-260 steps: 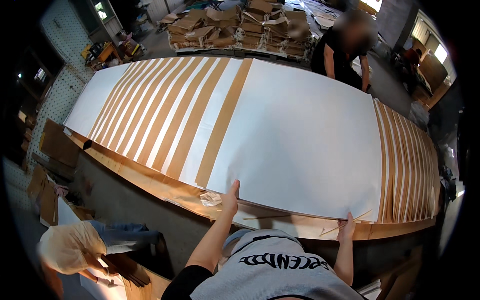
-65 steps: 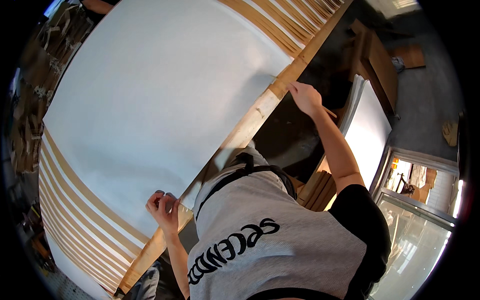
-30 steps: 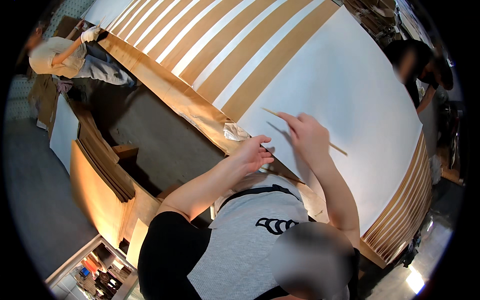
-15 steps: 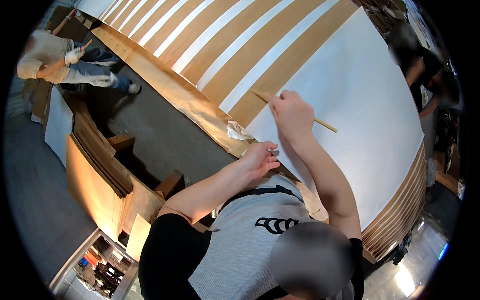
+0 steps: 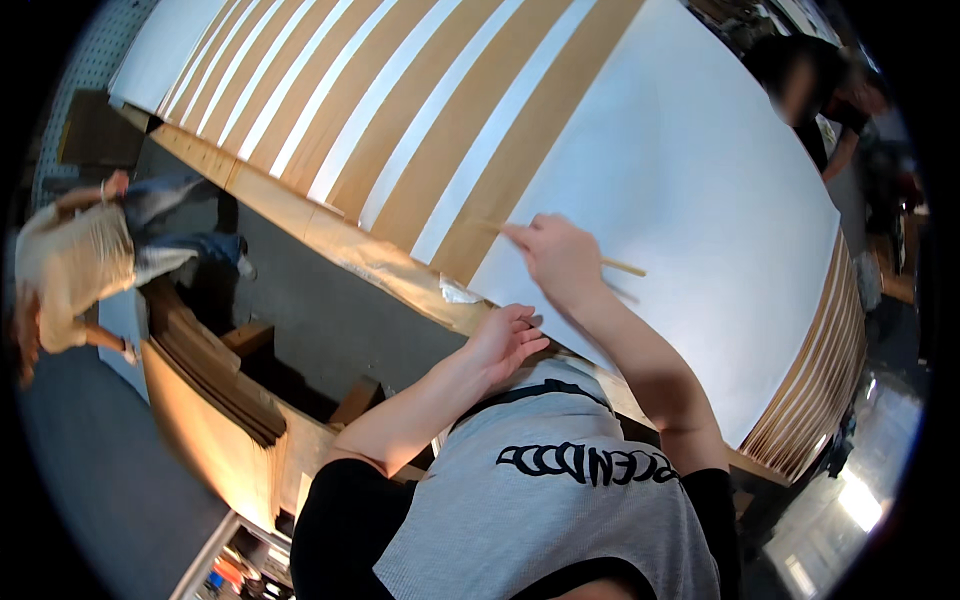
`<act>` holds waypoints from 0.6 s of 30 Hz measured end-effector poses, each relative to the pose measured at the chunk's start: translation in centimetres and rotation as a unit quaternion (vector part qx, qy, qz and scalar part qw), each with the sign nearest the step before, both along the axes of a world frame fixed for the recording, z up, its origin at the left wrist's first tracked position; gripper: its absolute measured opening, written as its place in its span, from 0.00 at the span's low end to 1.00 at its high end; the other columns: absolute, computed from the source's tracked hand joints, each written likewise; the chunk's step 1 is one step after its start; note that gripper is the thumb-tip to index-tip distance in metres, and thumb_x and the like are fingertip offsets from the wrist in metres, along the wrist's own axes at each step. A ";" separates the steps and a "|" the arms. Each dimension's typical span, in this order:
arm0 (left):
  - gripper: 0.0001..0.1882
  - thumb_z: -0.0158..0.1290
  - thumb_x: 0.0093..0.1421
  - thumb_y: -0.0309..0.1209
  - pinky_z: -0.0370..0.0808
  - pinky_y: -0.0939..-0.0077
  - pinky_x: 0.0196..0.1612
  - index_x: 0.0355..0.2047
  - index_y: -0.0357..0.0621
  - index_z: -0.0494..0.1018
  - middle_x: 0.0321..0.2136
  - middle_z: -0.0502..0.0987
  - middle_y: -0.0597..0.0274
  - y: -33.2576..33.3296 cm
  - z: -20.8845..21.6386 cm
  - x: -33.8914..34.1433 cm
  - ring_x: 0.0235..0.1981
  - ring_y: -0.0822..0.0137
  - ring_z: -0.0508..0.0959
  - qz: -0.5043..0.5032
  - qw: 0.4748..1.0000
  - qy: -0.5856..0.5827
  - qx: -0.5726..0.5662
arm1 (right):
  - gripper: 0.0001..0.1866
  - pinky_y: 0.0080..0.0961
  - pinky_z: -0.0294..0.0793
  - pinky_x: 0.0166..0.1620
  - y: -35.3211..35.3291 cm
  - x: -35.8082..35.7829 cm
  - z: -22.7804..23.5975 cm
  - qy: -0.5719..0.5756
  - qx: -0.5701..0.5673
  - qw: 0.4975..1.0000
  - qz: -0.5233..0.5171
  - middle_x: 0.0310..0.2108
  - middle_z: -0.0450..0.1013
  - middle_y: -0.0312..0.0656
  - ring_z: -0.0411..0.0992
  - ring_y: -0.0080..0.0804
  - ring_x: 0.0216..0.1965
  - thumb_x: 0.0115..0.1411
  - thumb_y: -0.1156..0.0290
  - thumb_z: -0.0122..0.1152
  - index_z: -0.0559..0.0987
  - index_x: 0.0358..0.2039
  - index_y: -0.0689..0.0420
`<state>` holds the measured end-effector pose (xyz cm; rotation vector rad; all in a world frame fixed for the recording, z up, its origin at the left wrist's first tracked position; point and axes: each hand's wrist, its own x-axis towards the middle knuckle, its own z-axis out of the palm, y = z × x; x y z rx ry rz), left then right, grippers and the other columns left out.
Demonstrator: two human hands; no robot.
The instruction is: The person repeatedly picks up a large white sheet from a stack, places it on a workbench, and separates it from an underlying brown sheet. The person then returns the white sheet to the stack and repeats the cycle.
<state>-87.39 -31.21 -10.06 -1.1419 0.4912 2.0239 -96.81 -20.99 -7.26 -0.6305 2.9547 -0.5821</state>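
Observation:
My right hand (image 5: 562, 258) is closed on a thin yellowish stick (image 5: 625, 267), held low over the fanned stack. One end of the stick sticks out behind the hand. Its front tip is blurred over the nearest brown band (image 5: 492, 205). The white top sheet (image 5: 690, 240) lies beneath my right hand and forearm. My left hand (image 5: 507, 343) is at the stack's near edge with loosely curled, parted fingers and nothing visible in it. Close by, a crumpled whitish scrap (image 5: 458, 291) hangs at the edge.
Staggered sheets form brown and white bands toward the far left. A wooden board (image 5: 290, 205) runs along the stack's edge. Lower left stands a pile of brown boards (image 5: 215, 420). One person (image 5: 85, 260) is at the left, another (image 5: 815, 85) at the far right.
My view has shifted, so the stack appears farther left. My right hand still holds the stick, near the nearest brown band. The person at the left has turned and bent over.

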 end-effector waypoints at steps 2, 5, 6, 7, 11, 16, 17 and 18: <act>0.10 0.42 0.58 0.29 0.70 0.62 0.47 0.36 0.35 0.62 0.37 0.64 0.51 -0.1 0.0 0.0 0.39 0.58 0.68 -0.004 1.000 -0.005 0.011 | 0.09 0.29 0.68 0.23 0.7 0.4 0.5 -0.001 -0.029 0.999 0.033 0.19 0.65 0.34 0.68 0.32 0.25 0.49 0.69 0.55 0.79 0.32 0.41; 0.09 0.42 0.57 0.29 0.71 0.61 0.46 0.34 0.34 0.62 0.32 0.67 0.52 -0.2 -0.2 0.0 0.36 0.58 0.69 -0.012 1.000 -0.008 0.003 | 0.10 0.29 0.68 0.23 2.2 1.3 1.2 0.008 -0.062 0.998 0.001 0.19 0.64 0.35 0.67 0.32 0.24 0.51 0.70 0.54 0.78 0.34 0.43; 0.10 0.42 0.57 0.29 0.71 0.60 0.47 0.35 0.33 0.62 0.34 0.67 0.51 -0.3 -0.3 0.1 0.38 0.57 0.69 -0.012 1.000 0.003 0.007 | 0.10 0.29 0.67 0.23 2.9 1.8 1.4 0.010 -0.076 0.997 -0.026 0.19 0.65 0.35 0.67 0.33 0.24 0.51 0.70 0.54 0.78 0.34 0.44; 0.11 0.41 0.58 0.29 0.71 0.60 0.47 0.36 0.33 0.62 0.36 0.67 0.50 -0.4 -0.3 0.3 0.40 0.56 0.69 -0.007 1.000 0.011 0.010 | 0.10 0.29 0.67 0.23 3.8 2.5 1.6 0.022 -0.096 0.994 -0.046 0.19 0.65 0.36 0.67 0.33 0.24 0.51 0.70 0.54 0.78 0.35 0.45; 0.13 0.43 0.57 0.29 0.71 0.62 0.47 0.40 0.33 0.61 0.39 0.66 0.49 -1.0 0.1 1.6 0.41 0.57 0.68 -0.023 1.000 0.017 -0.004 | 0.09 0.28 0.66 0.24 8.0 6.6 1.7 0.022 -0.117 0.983 -0.136 0.20 0.66 0.38 0.66 0.34 0.23 0.53 0.71 0.54 0.77 0.36 0.49; 0.14 0.44 0.58 0.29 0.71 0.66 0.46 0.42 0.34 0.64 0.43 0.67 0.49 -1.6 2.5 2.8 0.42 0.59 0.71 -0.109 0.992 0.032 -0.060 | 0.08 0.29 0.69 0.27 15.8 13.6 2.0 0.002 -0.116 0.936 -0.332 0.21 0.69 0.39 0.69 0.36 0.25 0.52 0.72 0.55 0.77 0.34 0.52; 0.14 0.45 0.58 0.29 0.71 0.68 0.45 0.42 0.35 0.65 0.43 0.68 0.51 -1.3 3.1 2.7 0.41 0.61 0.72 -0.143 0.985 0.071 -0.062 | 0.08 0.29 0.69 0.27 17.4 14.8 1.9 0.002 -0.089 0.933 -0.349 0.21 0.69 0.39 0.69 0.36 0.26 0.52 0.72 0.55 0.77 0.34 0.52; 0.13 0.45 0.57 0.29 0.71 0.71 0.44 0.42 0.37 0.65 0.42 0.69 0.53 -0.8 3.6 2.6 0.40 0.63 0.72 -0.171 0.968 0.161 -0.091 | 0.08 0.29 0.69 0.27 18.9 16.6 2.0 0.000 -0.057 0.923 -0.380 0.22 0.69 0.40 0.69 0.36 0.26 0.52 0.72 0.55 0.77 0.34 0.52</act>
